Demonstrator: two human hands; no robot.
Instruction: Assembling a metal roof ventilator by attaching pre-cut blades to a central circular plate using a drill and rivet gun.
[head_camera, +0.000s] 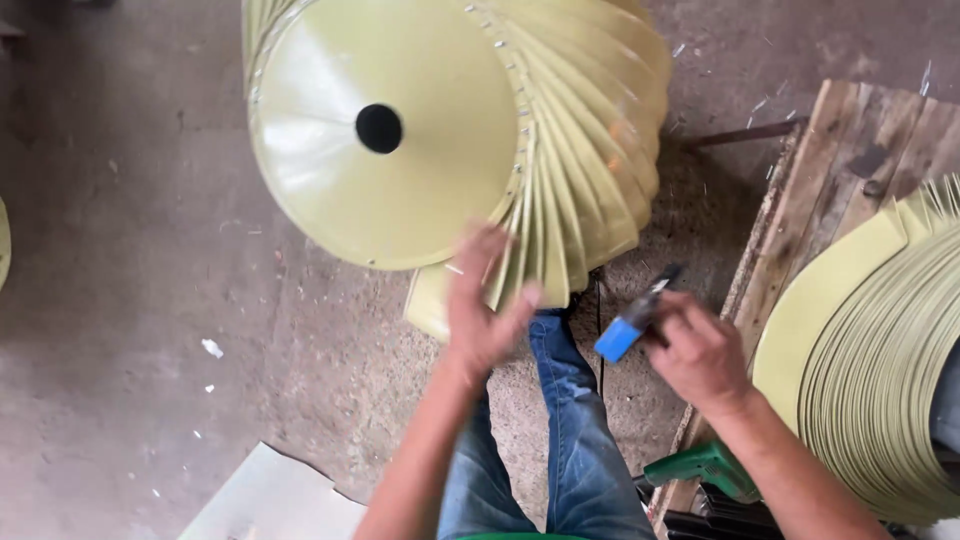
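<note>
The vent (450, 140), a yellow-green disc with a dark centre hole and curved blades fanned around its rim, lies on the concrete floor (130, 250) above the person's jeans-clad leg (575, 420). The left hand (482, 310) is open, fingers spread, touching the blades at the vent's lower edge. The right hand (700, 355), right of the vent and apart from the left, is clamped on a blue-handled tool (632, 320). Further right, a stack of loose blades (880, 350) rests on a wooden pallet (860, 150).
</note>
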